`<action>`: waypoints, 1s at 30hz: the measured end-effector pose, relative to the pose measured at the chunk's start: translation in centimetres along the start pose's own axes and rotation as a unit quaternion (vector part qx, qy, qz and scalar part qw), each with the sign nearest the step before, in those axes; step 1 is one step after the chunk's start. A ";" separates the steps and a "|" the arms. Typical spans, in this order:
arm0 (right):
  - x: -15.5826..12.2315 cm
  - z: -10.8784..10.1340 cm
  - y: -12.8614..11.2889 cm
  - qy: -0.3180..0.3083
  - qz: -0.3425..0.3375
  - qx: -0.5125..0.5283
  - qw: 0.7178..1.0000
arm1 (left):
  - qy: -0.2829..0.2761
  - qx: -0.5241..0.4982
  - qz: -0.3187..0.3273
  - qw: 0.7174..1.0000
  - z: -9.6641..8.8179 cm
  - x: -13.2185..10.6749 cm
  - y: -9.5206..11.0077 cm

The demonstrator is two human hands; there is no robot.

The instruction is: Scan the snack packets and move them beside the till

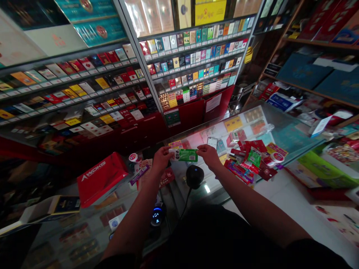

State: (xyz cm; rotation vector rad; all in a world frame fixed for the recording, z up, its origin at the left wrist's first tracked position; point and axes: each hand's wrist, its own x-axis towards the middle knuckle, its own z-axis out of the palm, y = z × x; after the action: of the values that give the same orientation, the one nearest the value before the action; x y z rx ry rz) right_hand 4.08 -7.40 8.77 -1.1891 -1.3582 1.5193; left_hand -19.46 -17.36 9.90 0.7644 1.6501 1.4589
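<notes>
Both my hands hold one small green and white packet (185, 155) level above a glass counter (283, 136). My left hand (161, 158) pinches its white left end, which carries a printed code. My right hand (206, 154) pinches its green right end. A black dome-shaped scanner (195, 176) sits on the counter just below the packet. A phone (212, 142) lies right behind my right hand.
A heap of red and green packets (249, 160) lies to the right on the counter. A red box (101, 179) sits at the left, with a roll of tape (133, 157) near it. Shelves of cigarette packs (190, 59) fill the wall behind. A small device with a blue light (157, 215) is near me.
</notes>
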 end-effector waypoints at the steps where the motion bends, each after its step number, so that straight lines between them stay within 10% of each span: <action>1: 0.0 -0.4 0.3 0.002 0.004 0.002 1.000 | -0.001 0.003 0.000 1.000 0.5 0.3 -0.3; 15: 0.0 -4.0 4.3 0.077 0.032 -0.048 0.995 | -0.066 0.042 -0.023 0.997 4.4 2.6 -3.8; 30: -0.9 -4.3 6.0 0.057 0.017 -0.060 0.996 | -0.076 0.024 -0.052 0.995 4.4 2.9 -5.0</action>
State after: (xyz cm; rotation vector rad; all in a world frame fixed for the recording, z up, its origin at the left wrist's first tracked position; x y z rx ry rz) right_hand 8.75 -7.91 2.96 -1.3586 -1.3743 1.3869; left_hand -16.86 -13.50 4.42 0.7842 1.5903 1.2618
